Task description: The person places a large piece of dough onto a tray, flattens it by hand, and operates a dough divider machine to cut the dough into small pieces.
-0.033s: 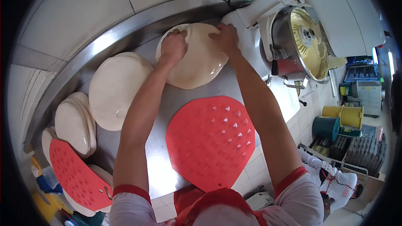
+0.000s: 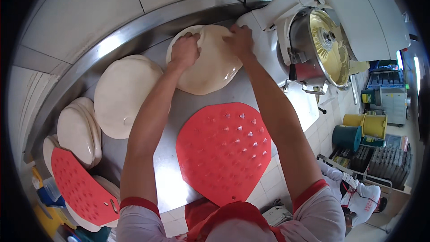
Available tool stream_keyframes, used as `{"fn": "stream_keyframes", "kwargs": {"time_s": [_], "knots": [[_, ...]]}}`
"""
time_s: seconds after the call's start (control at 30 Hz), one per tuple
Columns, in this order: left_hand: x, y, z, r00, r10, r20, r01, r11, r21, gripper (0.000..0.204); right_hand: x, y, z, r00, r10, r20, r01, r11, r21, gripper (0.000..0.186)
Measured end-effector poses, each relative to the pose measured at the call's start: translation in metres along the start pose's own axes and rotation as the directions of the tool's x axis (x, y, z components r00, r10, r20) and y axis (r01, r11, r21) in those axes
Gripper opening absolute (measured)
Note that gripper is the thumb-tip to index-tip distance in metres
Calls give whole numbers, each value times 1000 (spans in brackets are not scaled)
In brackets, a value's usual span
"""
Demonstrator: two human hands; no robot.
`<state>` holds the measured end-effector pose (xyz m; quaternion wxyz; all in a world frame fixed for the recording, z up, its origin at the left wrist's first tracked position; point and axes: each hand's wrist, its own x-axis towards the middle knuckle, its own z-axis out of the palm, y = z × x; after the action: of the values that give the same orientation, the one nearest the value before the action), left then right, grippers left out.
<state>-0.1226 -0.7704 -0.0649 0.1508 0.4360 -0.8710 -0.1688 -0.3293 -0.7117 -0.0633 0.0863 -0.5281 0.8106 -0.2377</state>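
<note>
Steel desk (image 2: 166, 152) under a tiled wall (image 2: 89, 13), steel-bowled machine (image 2: 304, 51) at right — left hand (image 2: 186, 50) and right hand (image 2: 240, 42) apart, curled on a pale dough disc (image 2: 210, 71), grip unclear.

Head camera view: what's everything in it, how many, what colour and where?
Shiny metal table: one, silver, centre
Big round dough: layers unclear, cream, far middle
Other flat dough rounds: several, cream, table's left
Flat dimpled boards: two, red, near middle and lower left
Steel bowl of yellow mix: one, silver, upper right, at white machine
Round tubs: several, yellow and green, right
Co-worker: one, white clothing, lower right
Person's red-cuffed sleeves: two, white, lower edge
Left hand, right hand: one each, bare, on big dough
</note>
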Motion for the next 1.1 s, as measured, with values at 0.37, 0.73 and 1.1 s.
{"fn": "stream_keyframes", "kwargs": {"time_s": [0.37,0.73,1.1], "knots": [[-131,121,-128,939,192,286,63,721,-690,36,-145,11,-129,970,8,241,-147,810,567,43],[-241,175,-128,939,109,325,186,633,-751,25,-324,63,-218,857,67,511,-454,570,685,55],[-296,168,41,950,-258,177,232,960,157,74,-481,52,-67,975,-162,154,186,970,-154,76]]}}
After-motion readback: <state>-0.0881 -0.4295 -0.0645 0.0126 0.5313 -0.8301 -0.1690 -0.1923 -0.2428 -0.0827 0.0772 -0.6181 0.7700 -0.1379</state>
